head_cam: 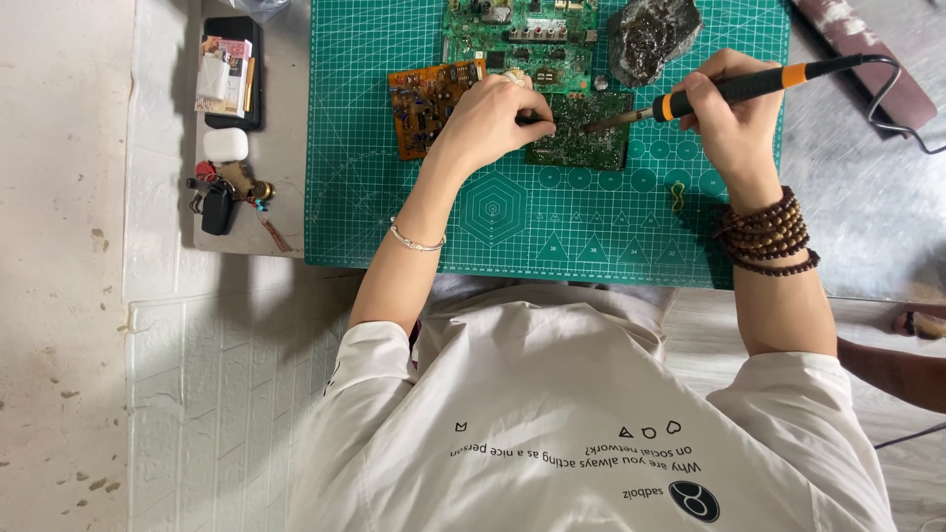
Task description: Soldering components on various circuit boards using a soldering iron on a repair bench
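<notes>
My right hand [727, 123] grips a black and orange soldering iron [749, 87], its metal tip resting on a dark green circuit board [583, 138] on the green cutting mat [512, 222]. My left hand [488, 123] is closed on a small dark tool [532, 119] pressed at the board's left edge. An orange circuit board [422, 103] lies just left of that hand. A larger green circuit board [522, 41] sits behind. Brown bead bracelets wrap my right wrist and a thin silver bracelet my left.
A dark crumpled lump [652, 37] sits at the mat's far edge. Left of the mat are a black phone with cards on it [229, 71], a white earbud case [225, 145] and a key bunch [225, 195]. The iron's cord [892, 94] runs right.
</notes>
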